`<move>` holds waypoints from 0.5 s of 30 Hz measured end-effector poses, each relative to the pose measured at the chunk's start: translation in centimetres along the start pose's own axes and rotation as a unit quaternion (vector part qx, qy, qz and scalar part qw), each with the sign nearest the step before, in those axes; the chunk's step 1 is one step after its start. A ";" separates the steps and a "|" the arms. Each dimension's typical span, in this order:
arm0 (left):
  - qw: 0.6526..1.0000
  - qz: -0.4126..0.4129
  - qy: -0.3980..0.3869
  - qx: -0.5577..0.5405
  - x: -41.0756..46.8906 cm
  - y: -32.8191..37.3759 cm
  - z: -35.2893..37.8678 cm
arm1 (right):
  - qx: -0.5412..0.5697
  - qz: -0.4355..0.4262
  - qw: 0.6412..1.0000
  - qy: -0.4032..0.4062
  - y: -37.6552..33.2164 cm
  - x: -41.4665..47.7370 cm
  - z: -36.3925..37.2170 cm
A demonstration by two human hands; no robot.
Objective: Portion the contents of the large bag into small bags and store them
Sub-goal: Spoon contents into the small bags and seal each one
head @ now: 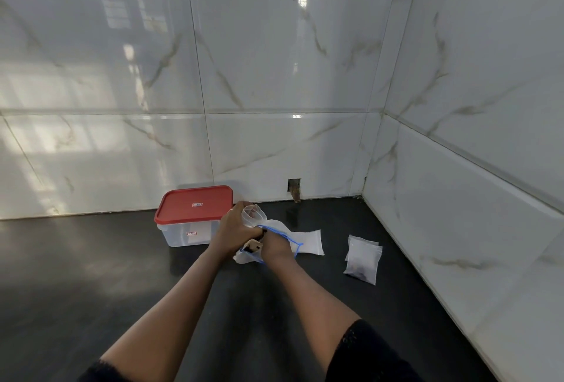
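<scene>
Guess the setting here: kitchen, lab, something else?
Probably a home kitchen counter corner. Glossy marble-look wall tiles meet a dark countertop, a red-lidded plastic food container stands against the wall, and small zip bags lie filled nearby.

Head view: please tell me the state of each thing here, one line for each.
Storage box: shut, red lid on.
Large bag: open at its blue-edged mouth, lying on the counter.
Small bag: open, held up by the left hand.
Right hand: at the large bag's mouth.
Filled small bags: lying flat on the counter.
</scene>
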State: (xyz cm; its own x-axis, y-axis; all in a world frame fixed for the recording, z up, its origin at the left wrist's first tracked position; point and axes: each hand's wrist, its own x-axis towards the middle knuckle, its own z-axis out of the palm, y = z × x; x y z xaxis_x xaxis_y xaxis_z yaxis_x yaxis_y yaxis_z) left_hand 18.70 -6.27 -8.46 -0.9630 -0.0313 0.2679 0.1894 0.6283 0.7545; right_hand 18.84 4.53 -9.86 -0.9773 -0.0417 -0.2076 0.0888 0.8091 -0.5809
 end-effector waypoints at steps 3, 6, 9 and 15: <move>1.000 -0.003 0.003 0.002 -0.1 -0.2 -0.2 | 0.087 0.046 0.995 0.012 0.2 0.0 0.3; 1.000 -0.004 0.003 0.007 -0.1 -0.3 -0.4 | 0.137 0.086 0.987 -0.003 -0.2 0.0 0.3; 1.000 -0.002 0.005 0.007 -0.2 -0.3 -0.5 | 0.176 0.114 0.978 -0.015 -0.8 -0.2 0.6; 1.000 0.010 0.012 0.008 -0.4 -0.5 -0.6 | 0.432 0.228 0.870 -0.062 -2.4 -0.8 0.4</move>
State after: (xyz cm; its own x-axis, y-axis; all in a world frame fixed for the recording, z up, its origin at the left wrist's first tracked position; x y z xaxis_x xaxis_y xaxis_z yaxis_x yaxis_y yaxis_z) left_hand 19.12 -7.01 -8.57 -0.9540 -0.0366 0.2974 0.2058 0.6414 0.7391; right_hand 19.45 2.39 -8.65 -0.7789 0.0619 -0.6241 0.6261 0.0170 -0.7796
